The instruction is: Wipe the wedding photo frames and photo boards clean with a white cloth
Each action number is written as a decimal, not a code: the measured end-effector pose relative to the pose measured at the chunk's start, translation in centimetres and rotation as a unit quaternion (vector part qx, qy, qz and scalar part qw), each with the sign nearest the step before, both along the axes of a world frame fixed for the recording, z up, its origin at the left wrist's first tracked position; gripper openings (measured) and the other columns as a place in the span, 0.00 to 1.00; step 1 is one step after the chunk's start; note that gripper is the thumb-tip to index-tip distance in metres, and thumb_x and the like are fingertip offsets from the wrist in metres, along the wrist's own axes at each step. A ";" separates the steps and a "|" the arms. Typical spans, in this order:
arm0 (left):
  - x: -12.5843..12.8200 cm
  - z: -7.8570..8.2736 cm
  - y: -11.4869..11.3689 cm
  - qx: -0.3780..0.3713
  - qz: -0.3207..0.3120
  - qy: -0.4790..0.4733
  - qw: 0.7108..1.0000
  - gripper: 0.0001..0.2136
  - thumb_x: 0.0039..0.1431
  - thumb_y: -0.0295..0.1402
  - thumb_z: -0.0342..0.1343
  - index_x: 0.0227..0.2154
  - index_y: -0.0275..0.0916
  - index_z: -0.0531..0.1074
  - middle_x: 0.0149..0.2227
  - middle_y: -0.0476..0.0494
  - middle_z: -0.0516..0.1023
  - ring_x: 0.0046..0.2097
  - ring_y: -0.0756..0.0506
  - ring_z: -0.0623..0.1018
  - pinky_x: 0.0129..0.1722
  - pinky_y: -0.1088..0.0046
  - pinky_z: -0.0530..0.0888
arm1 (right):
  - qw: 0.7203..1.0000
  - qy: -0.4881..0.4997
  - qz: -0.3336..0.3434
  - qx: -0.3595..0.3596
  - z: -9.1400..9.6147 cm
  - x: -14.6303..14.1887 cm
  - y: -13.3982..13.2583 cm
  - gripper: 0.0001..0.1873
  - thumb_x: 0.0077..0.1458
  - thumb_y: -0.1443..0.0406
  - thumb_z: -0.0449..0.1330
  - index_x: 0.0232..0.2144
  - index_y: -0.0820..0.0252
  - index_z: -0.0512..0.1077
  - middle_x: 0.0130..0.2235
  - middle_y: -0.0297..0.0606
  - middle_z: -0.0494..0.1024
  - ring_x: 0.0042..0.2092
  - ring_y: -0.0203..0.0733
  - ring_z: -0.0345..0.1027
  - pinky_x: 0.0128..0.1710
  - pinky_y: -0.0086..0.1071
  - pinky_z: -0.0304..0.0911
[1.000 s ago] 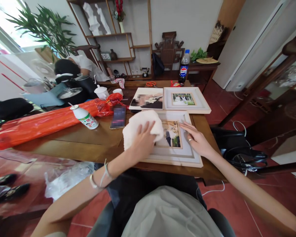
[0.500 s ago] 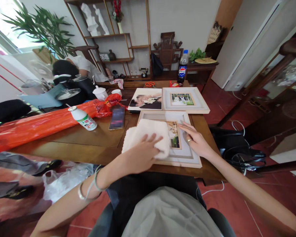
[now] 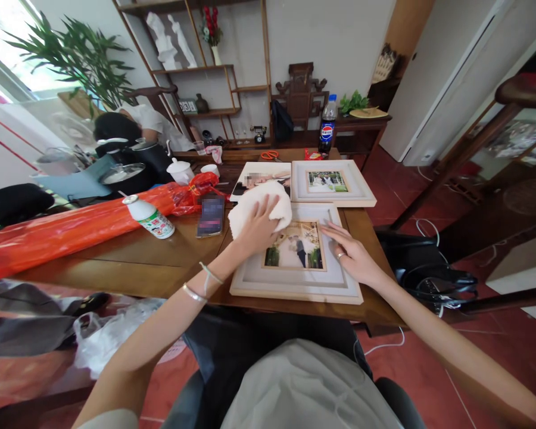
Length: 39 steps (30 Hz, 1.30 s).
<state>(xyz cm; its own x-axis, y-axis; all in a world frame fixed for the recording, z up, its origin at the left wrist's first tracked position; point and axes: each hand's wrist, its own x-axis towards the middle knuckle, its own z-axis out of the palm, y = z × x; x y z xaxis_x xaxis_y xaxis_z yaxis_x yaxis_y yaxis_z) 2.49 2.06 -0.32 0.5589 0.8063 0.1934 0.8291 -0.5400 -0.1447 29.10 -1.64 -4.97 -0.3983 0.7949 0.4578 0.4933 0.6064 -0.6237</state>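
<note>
A folded white cloth (image 3: 246, 205) lies under my left hand (image 3: 259, 227), whose fingers are on top of it. It covers the upper left corner of a pale wooden picture frame (image 3: 295, 292) lying flat at the table's near edge. Inside the frame sits a small photo (image 3: 300, 253) with a white surround. My right hand (image 3: 355, 255), a ring on one finger, rests open with fingers stretched along the frame's right side. Behind are a second framed photo (image 3: 361, 187) and a flat photo panel (image 3: 245, 189), partly hidden by the cloth.
On the wooden table (image 3: 178, 265) are a phone (image 3: 211, 215), a white bottle (image 3: 149, 217), a long red plastic-wrapped bundle (image 3: 84, 220) and orange-handled scissors (image 3: 270, 155). A cola bottle (image 3: 326, 128) stands at the back. Another person (image 3: 147, 122) is at the far left.
My left hand has carried the cloth up and left across the frame, uncovering more of the photo. My right hand stays at the frame's right side.
</note>
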 end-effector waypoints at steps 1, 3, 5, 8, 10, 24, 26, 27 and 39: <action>0.1 0.0 0.8 0.001 -0.001 0.008 1.000 0.17 0.61 0.34 0.48 0.50 0.34 0.71 0.68 0.36 0.42 0.67 0.30 0.43 0.62 0.47 0.49 | 1.000 0.003 -0.001 -0.002 0.0 0.0 0.0 0.33 0.49 0.76 0.47 0.56 0.52 0.65 0.59 0.36 0.66 0.64 0.44 0.49 0.63 0.51 0.48; 0.5 0.3 1.4 -0.011 -0.017 0.028 0.999 0.16 0.62 0.34 0.47 0.48 0.34 0.72 0.68 0.37 0.44 0.67 0.29 0.44 0.61 0.46 0.49 | 1.000 0.008 -0.005 -0.005 0.1 -0.1 -0.1 0.33 0.48 0.76 0.48 0.56 0.51 0.66 0.59 0.36 0.67 0.64 0.44 0.50 0.62 0.51 0.49; 1.0 0.8 0.4 -0.037 -0.045 0.049 0.997 0.15 0.62 0.34 0.47 0.46 0.35 0.73 0.67 0.38 0.46 0.66 0.29 0.45 0.61 0.45 0.50 | 1.000 0.010 -0.011 -0.008 0.1 -0.2 -0.1 0.33 0.48 0.77 0.48 0.56 0.52 0.66 0.59 0.36 0.67 0.64 0.44 0.50 0.63 0.50 0.49; 1.6 2.7 -3.9 -0.105 -0.101 0.078 0.986 0.14 0.62 0.31 0.47 0.45 0.37 0.74 0.66 0.39 0.51 0.66 0.32 0.50 0.60 0.47 0.55 | 1.000 0.007 -0.018 -0.013 0.2 -0.3 -0.2 0.33 0.48 0.77 0.48 0.56 0.52 0.66 0.59 0.36 0.66 0.64 0.44 0.51 0.63 0.48 0.48; 1.7 4.3 -7.8 -0.163 -0.150 0.081 0.972 0.13 0.61 0.31 0.48 0.45 0.39 0.74 0.65 0.39 0.55 0.65 0.33 0.53 0.59 0.47 0.57 | 1.000 0.005 -0.019 -0.015 0.2 -0.3 -0.2 0.33 0.48 0.76 0.48 0.56 0.52 0.66 0.59 0.36 0.66 0.64 0.44 0.50 0.63 0.48 0.48; 2.5 0.6 -4.3 -0.067 -0.097 0.025 0.993 0.15 0.64 0.33 0.44 0.50 0.39 0.70 0.67 0.37 0.47 0.66 0.31 0.48 0.58 0.42 0.56 | 1.000 0.010 -0.001 -0.002 0.1 -0.1 0.0 0.34 0.48 0.77 0.48 0.57 0.52 0.65 0.60 0.36 0.65 0.64 0.45 0.50 0.63 0.51 0.48; 2.5 0.4 -2.0 -0.038 -0.084 0.026 0.995 0.16 0.65 0.35 0.44 0.49 0.38 0.70 0.67 0.38 0.45 0.67 0.31 0.46 0.59 0.42 0.54 | 1.000 0.009 -0.003 -0.002 0.1 -0.1 0.0 0.34 0.48 0.77 0.47 0.56 0.52 0.65 0.59 0.36 0.66 0.64 0.45 0.51 0.63 0.51 0.48; 2.6 0.3 -1.2 -0.028 -0.082 0.027 0.996 0.16 0.64 0.35 0.44 0.49 0.38 0.70 0.68 0.38 0.44 0.67 0.31 0.45 0.59 0.43 0.54 | 1.000 0.008 -0.004 -0.002 0.1 -0.1 0.0 0.34 0.48 0.77 0.47 0.56 0.52 0.66 0.59 0.36 0.66 0.64 0.45 0.51 0.63 0.51 0.48; 5.3 4.9 -11.2 -0.162 -0.267 0.031 0.950 0.15 0.64 0.36 0.43 0.38 0.38 0.75 0.61 0.39 0.61 0.62 0.35 0.59 0.55 0.52 0.63 | 0.999 0.023 -0.024 -0.012 0.1 -0.1 -0.1 0.35 0.46 0.78 0.48 0.55 0.51 0.67 0.59 0.34 0.66 0.63 0.45 0.53 0.63 0.51 0.48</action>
<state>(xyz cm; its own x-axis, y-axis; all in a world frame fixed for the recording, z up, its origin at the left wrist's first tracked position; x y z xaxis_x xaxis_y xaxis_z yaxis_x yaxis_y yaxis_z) 7.82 -9.17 4.58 0.9066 0.4174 -0.0619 0.4209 -0.9051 0.0610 28.97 -1.77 -4.86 -0.3387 0.8230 0.4560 0.4910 0.5681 -0.6605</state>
